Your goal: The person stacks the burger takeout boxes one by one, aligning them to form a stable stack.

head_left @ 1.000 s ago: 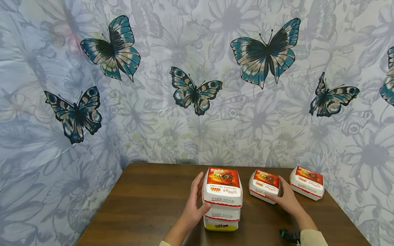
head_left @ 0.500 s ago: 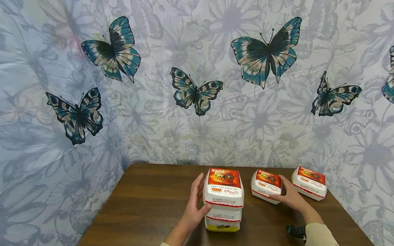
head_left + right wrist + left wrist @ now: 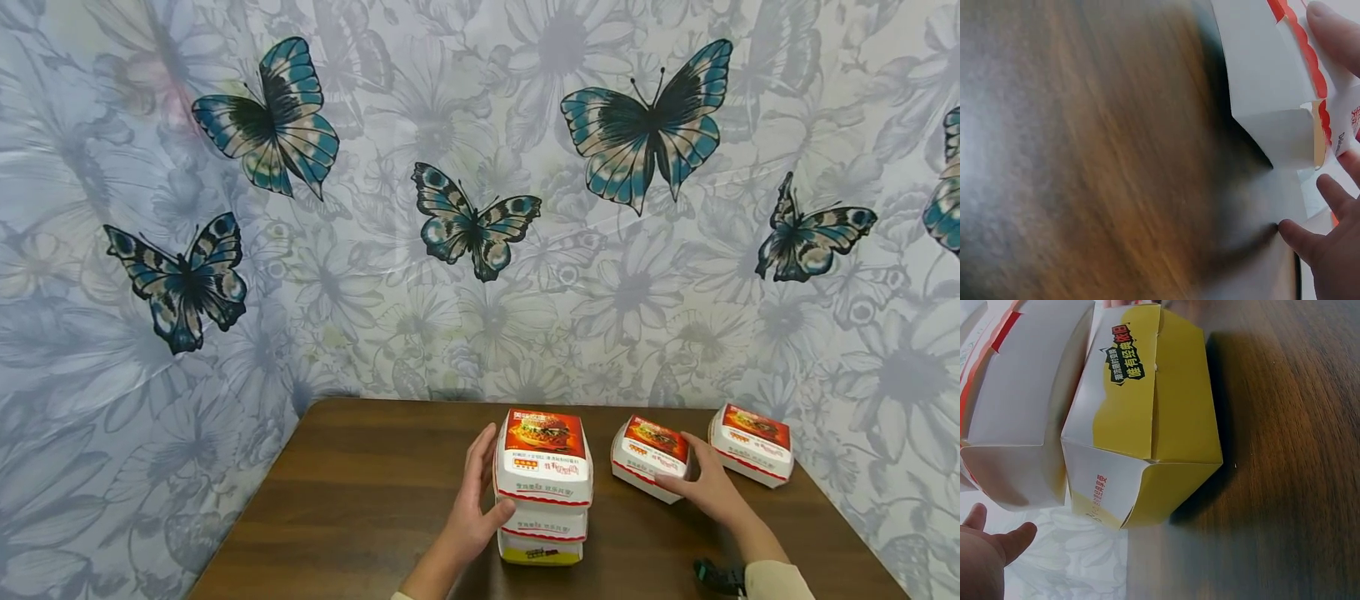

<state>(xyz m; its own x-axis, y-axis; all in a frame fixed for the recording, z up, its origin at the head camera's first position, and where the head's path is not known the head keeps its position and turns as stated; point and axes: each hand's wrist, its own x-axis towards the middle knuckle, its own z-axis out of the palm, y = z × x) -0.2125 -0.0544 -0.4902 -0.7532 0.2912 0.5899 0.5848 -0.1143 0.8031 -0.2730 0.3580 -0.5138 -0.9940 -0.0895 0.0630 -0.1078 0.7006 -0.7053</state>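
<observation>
A stack of burger boxes, white and red with a yellow bottom one, stands mid-table. My left hand lies along its left side, fingers extended, thumb at the front corner. Fingers of that hand show beside the boxes in the left wrist view, away from the bottom box. To the right, a single burger box sits on the table. My right hand holds it at its right side, thumb on the front and the index finger behind; the other fingers spread apart.
Another burger box stands at the right rear, just past my right hand. The brown wooden table backs onto a butterfly-print wall covering. A black strap device is at my right wrist.
The box at my right hand has shifted slightly right and toward me, along with the hand. The left hand and the stack keep their places.
</observation>
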